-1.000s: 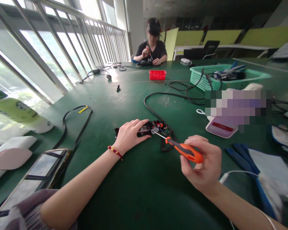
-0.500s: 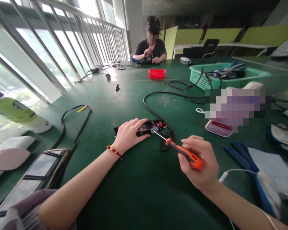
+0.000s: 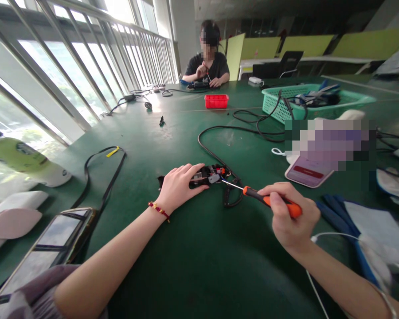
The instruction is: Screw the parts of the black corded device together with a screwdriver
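On the green table (image 3: 193, 248) lies a black corded device (image 3: 214, 173), its inner parts and small coloured wires exposed. My left hand (image 3: 182, 182) is wrapped over its left end, thumb along the near side, holding it down. An orange and black screwdriver (image 3: 272, 200) is gripped by its handle in my right hand (image 3: 294, 219). The screwdriver's thin metal shaft points left, its tip at the device's exposed right part; whether it touches cannot be made out. A black cable runs from the device toward the back.
A red bin (image 3: 217, 101) stands farther back, and a green basket (image 3: 319, 106) holds tools and cables. To the right are a phone (image 3: 310, 170) and blue-white gloves (image 3: 362, 221). A bottle (image 3: 26, 161) and glass-faced phone (image 3: 58, 232) lie left. A person (image 3: 208, 62) works opposite.
My right hand has shifted right with the screwdriver, whose shaft now lies flatter and whose tip has moved right on the device. My left hand stays in place.
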`<state>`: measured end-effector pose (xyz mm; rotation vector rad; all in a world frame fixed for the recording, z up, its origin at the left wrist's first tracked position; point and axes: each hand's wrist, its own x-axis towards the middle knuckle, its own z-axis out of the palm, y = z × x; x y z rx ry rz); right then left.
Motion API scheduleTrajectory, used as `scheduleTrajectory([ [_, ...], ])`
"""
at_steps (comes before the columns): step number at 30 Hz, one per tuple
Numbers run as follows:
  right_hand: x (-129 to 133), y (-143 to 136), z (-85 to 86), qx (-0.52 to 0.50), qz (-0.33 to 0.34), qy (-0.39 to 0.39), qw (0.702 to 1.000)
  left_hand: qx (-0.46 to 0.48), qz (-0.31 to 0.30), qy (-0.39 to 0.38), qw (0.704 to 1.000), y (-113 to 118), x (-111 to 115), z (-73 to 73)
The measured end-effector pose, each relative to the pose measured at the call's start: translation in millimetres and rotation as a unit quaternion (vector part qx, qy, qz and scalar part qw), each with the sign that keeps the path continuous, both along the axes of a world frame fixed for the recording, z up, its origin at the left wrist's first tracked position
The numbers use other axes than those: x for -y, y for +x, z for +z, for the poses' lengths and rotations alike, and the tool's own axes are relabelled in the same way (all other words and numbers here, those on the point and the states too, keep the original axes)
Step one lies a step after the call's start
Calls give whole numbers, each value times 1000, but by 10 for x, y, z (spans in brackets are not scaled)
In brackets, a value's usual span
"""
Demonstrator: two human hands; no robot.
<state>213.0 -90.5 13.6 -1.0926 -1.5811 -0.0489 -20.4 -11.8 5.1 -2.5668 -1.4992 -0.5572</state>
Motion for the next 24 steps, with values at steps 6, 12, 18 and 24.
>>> scheduleTrajectory([
  [6,-15,24,-21,-9,3,-11,1000,0,2,0,1000,-2,-9,-4],
  [12,-27,16,-47,-14,7,-24,1000,4,2,3,1000,0,-6,-6],
  [18,-84,-10,-132,-134,46,-9,990,1,3,5,1000,6,-4,5],
  [24,-61,-4,-158,-120,45,-45,991,-6,2,8,1000,-6,-21,-14],
])
